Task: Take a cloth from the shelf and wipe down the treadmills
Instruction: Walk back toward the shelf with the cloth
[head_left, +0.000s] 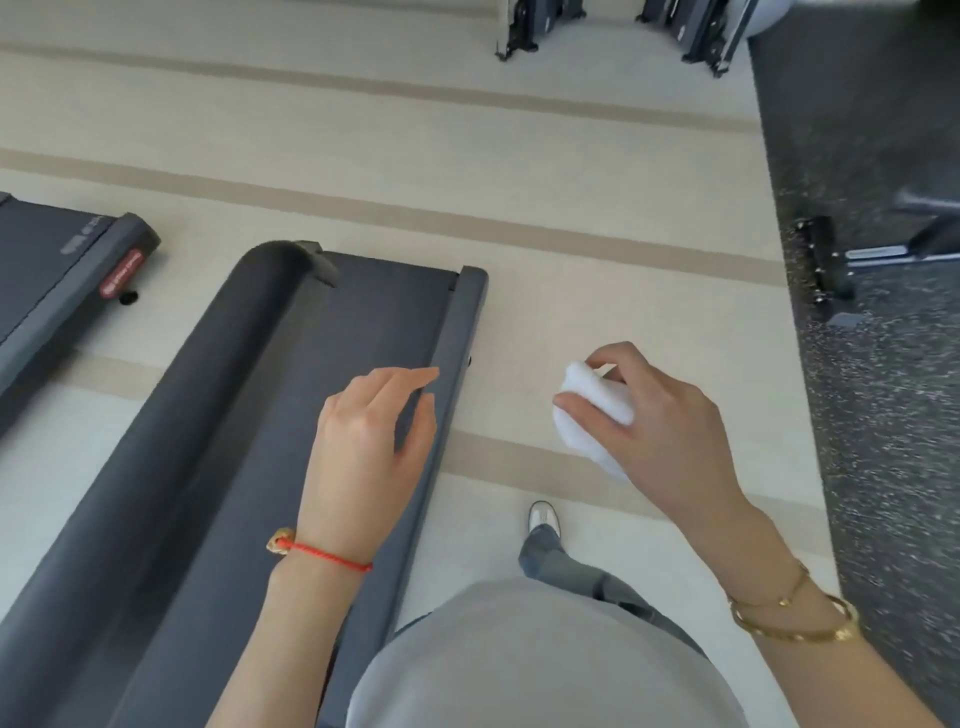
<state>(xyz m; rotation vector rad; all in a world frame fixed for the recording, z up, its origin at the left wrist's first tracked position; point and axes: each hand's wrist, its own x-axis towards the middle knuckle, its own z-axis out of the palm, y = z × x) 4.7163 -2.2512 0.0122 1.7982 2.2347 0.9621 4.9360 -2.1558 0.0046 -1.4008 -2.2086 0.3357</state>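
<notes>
Right hand (660, 431) grips the bunched white cloth (592, 415) above the floor, beside the dark grey treadmill (363, 312); left hand (369, 447) hovers, fingers relaxed. Cloth fetched; wiping likely comes next: bring it onto the side rail

cloth (592, 415) partly hidden in right hand (660, 431), treadmill (249, 415) cut off bottom-left, red label (122, 273) prob. unreadable

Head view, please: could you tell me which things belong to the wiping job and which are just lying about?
Job:
white cloth, bunched in the right hand
near treadmill
second treadmill
left hand, open

Lying about:
black equipment base on the speckled mat
folded frames
</notes>
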